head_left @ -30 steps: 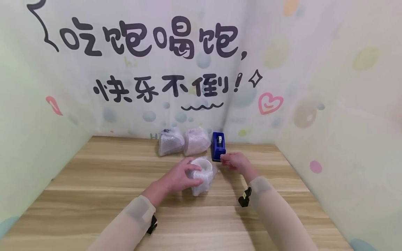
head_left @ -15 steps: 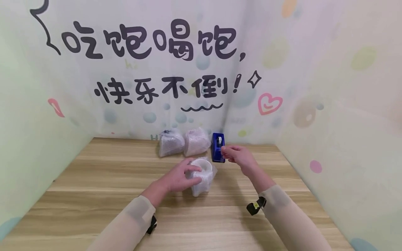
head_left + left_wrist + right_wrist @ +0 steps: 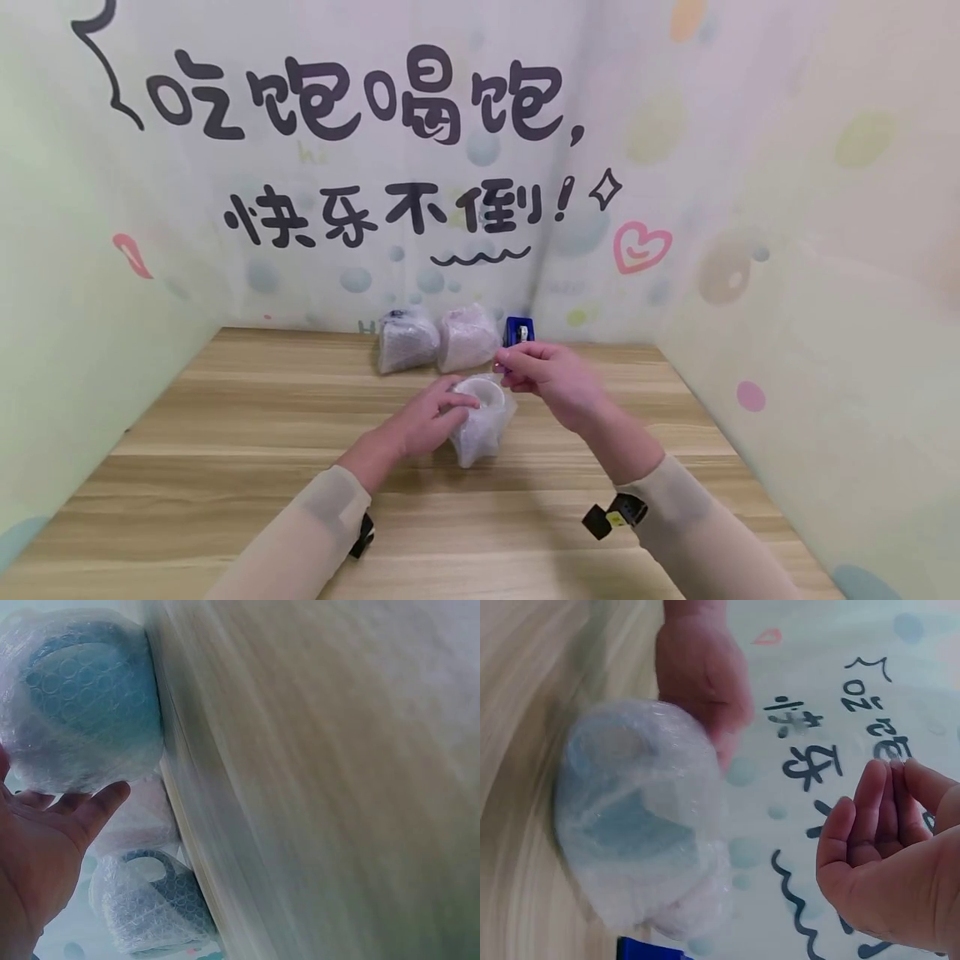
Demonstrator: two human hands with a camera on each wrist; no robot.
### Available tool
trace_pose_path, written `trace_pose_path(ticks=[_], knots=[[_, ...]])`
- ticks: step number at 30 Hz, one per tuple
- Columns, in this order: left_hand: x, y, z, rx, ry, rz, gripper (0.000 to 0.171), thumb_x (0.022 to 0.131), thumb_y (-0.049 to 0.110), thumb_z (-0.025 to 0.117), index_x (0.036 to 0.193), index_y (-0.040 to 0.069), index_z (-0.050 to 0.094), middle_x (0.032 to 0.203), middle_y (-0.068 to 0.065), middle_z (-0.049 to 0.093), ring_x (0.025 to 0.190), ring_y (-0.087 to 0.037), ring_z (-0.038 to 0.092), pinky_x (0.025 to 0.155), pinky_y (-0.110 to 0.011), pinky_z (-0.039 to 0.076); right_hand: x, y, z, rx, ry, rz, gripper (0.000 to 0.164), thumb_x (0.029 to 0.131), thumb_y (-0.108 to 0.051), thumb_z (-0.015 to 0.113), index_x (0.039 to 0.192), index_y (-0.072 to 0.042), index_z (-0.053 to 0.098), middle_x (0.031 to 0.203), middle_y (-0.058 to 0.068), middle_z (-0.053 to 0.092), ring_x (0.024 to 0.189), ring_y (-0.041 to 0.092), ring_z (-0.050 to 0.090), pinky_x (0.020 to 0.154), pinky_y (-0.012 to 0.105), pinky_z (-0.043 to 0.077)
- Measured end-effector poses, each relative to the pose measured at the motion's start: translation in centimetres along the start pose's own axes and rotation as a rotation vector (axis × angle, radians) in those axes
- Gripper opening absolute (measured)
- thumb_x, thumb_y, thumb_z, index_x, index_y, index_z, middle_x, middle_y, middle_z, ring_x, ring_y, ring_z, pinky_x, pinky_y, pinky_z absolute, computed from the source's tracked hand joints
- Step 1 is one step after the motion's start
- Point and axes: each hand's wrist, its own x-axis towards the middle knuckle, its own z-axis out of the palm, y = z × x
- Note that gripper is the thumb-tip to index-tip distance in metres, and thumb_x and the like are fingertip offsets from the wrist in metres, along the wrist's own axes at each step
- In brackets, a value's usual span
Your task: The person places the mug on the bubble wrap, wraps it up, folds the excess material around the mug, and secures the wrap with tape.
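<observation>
A mug in bubble wrap (image 3: 480,437) stands on the table in front of me, its white rim showing at the top. My left hand (image 3: 427,421) grips it from the left, fingers over the rim and thumb at the near side. In the left wrist view, the wrapped mug (image 3: 86,712) shows above the fingers. Just right of and above the mug, my right hand (image 3: 558,387) pinches thumb and fingertips together. A small clear piece of tape (image 3: 897,760) seems held there, barely visible. Partly hidden behind that hand is a blue tape dispenser (image 3: 517,327).
Two more bubble-wrapped mugs, a greyish one (image 3: 408,343) and a pinkish one (image 3: 468,340), stand at the back edge against the printed curtain (image 3: 337,283). Pale walls border the wooden table (image 3: 247,417) on both sides.
My right hand has left the tape dispenser's front, rising and then moving left and nearer, to the wrapped mug. My left hand stays on the mug, its thumb drawn in slightly.
</observation>
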Motion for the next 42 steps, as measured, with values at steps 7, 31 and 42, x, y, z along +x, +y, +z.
trace_pose_path(ticks=[7, 31, 42], knots=[[0.0, -0.2, 0.2, 0.007, -0.008, -0.001, 0.036, 0.11, 0.024, 0.053, 0.133, 0.016, 0.08, 0.168, -0.014, 0.048, 0.157, -0.041, 0.044, 0.129, -0.064, 0.037, 3.4, 2.6, 1.1, 0.01, 0.063, 0.047, 0.026, 0.108, -0.025, 0.072, 0.115, -0.001, 0.078, 0.104, 0.001, 0.079, 0.096, 0.02, 0.073, 0.095, 0.033, 0.062], [0.2, 0.4, 0.5, 0.007, 0.031, -0.103, 0.047, 0.101, 0.05, 0.076, 0.129, 0.012, 0.082, 0.174, -0.015, 0.043, 0.161, -0.044, 0.039, 0.131, -0.064, 0.033, 7.0, 6.3, 1.6, -0.112, 0.165, -0.016, 0.019, 0.104, -0.023, 0.077, 0.107, -0.005, 0.08, 0.105, 0.006, 0.082, 0.095, 0.02, 0.065, 0.083, 0.029, 0.054], [0.3, 0.6, 0.0, 0.042, 0.0, -0.113, 0.047, 0.096, 0.057, 0.08, 0.126, 0.021, 0.082, 0.174, -0.01, 0.044, 0.161, -0.041, 0.039, 0.132, -0.065, 0.032, 7.6, 7.1, 1.4, -0.273, 0.183, -0.033, 0.02, 0.102, -0.029, 0.079, 0.109, -0.01, 0.083, 0.11, 0.003, 0.082, 0.108, 0.019, 0.068, 0.092, 0.031, 0.051]])
